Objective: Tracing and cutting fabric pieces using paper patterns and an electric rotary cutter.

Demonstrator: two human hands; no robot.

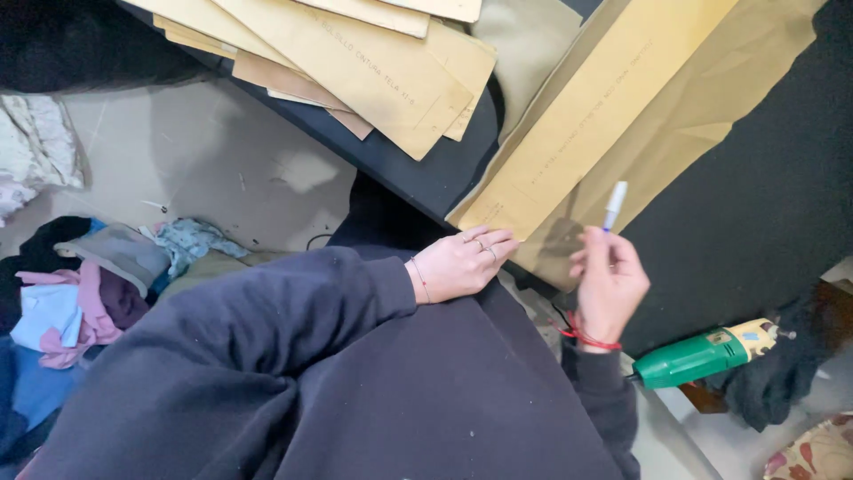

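Note:
My left hand [462, 263] lies flat with its fingertips on the near corner of a long tan paper pattern strip [604, 98]. The strip lies on olive fabric [711, 107] spread over a black table [755, 213]. My right hand [606, 283] is raised just right of that corner and is closed around a white marker pen [615, 204] with a blue band, tip pointing up. A red string circles the right wrist. Both arms wear a dark sweatshirt.
Several overlapping tan paper pattern pieces [355, 53] are stacked at the table's far left. A green handheld power tool [706, 354] lies at the lower right. A heap of coloured fabric scraps [80, 284] sits on the floor to the left.

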